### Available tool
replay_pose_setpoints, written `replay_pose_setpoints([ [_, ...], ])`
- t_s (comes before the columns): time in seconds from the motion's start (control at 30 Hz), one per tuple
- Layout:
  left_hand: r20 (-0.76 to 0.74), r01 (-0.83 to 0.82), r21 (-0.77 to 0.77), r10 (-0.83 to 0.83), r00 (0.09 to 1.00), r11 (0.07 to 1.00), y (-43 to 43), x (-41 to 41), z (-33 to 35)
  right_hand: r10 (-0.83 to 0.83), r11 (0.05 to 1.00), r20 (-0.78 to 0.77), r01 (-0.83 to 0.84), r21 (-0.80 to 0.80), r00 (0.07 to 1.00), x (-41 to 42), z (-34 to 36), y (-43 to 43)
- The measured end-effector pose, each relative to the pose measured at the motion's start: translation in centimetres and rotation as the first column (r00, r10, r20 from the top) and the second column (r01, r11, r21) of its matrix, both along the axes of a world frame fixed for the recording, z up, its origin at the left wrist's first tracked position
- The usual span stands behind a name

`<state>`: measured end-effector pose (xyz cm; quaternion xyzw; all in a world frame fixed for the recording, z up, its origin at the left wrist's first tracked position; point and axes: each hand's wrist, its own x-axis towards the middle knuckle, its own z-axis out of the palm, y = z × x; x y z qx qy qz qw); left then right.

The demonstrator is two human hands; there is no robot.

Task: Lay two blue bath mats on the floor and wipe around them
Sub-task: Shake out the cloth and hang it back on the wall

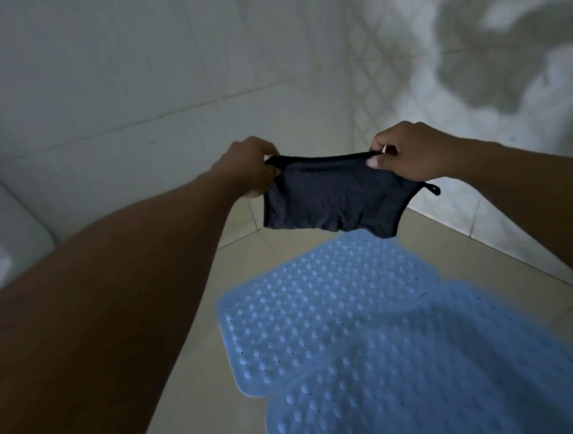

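Two light blue bath mats with a bumpy surface lie flat on the beige floor tiles. The far mat (320, 302) sits near the wall corner, and the near mat (439, 375) overlaps its right edge. A dark cloth (334, 197) hangs stretched in the air above the far mat. My left hand (252, 167) pinches its upper left corner. My right hand (408, 152) pinches its upper right edge, and a small hanging loop sticks out of the cloth at the right.
White tiled walls (135, 75) meet in a corner behind the cloth, with my shadow cast on the right wall. A white fixture (1, 231) stands at the left edge. Bare floor tiles (200, 373) run left of the mats.
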<state>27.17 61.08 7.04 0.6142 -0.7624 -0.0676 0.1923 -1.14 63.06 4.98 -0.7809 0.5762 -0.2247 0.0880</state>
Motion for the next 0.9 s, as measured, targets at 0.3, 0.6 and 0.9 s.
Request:
replay_pose_setpoints([
  [0.3, -0.011, 0.028, 0.095, -0.027, 1.000, 0.995, -3.8, 0.7, 26.9, 0.034, 0.996, -0.077, -0.028, 0.088, 0.996, 0.3, 27.9, -4.2],
  [0.6, 0.037, 0.125, 0.224, -0.137, 0.990, 0.966, -5.1, 2.4, 65.3, -0.017, 0.978, -0.160, 0.050, 0.202, 0.987, 1.9, 66.9, -4.3],
  [0.9, 0.094, 0.230, 0.276, -0.265, 0.960, 0.933, -3.8, -0.1, 86.3, -0.178, 0.948, -0.022, 0.177, 0.266, 0.984, -0.1, 87.1, -0.1],
])
